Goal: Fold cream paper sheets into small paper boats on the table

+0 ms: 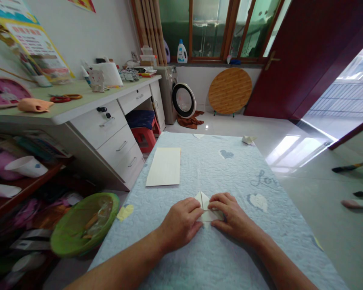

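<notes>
A small folded piece of cream paper (204, 203) lies on the light blue quilted cloth (218, 173) that covers the table in front of me. Its pointed tip sticks up between my hands. My left hand (181, 223) presses its curled fingers on the paper's left side. My right hand (230, 215) pinches the paper's right side, fingers bent down on it. Most of the folded paper is hidden beneath both hands.
A flat cream sheet (164, 166) lies farther back on the cloth, and a small folded paper (248, 139) sits at the far edge. A green bowl (84, 223) is at the left, beside a white desk with drawers (109, 133). A washing machine (181, 98) stands behind.
</notes>
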